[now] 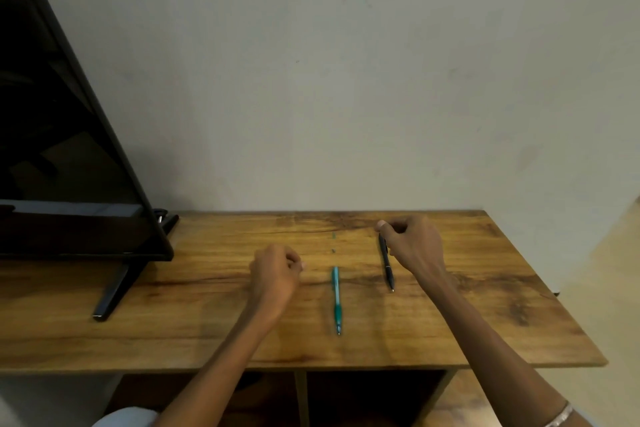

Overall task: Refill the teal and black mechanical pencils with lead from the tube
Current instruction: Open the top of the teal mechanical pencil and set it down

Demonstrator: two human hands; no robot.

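The right hand (414, 243) has its fingers curled at the top end of the black mechanical pencil (386, 262), near the back edge of the table (502, 305). Its grip looks narrow, but whether it pinches the pencil's cap cannot be told. The left hand (275, 270) is curled too; whether it holds the lead tube cannot be told. The teal mechanical pencil (336, 300) lies between the hands, nearer the front edge. A good way is probably to hold the black pencil steady and pull the cap straight off, slowly, so no lead spills.
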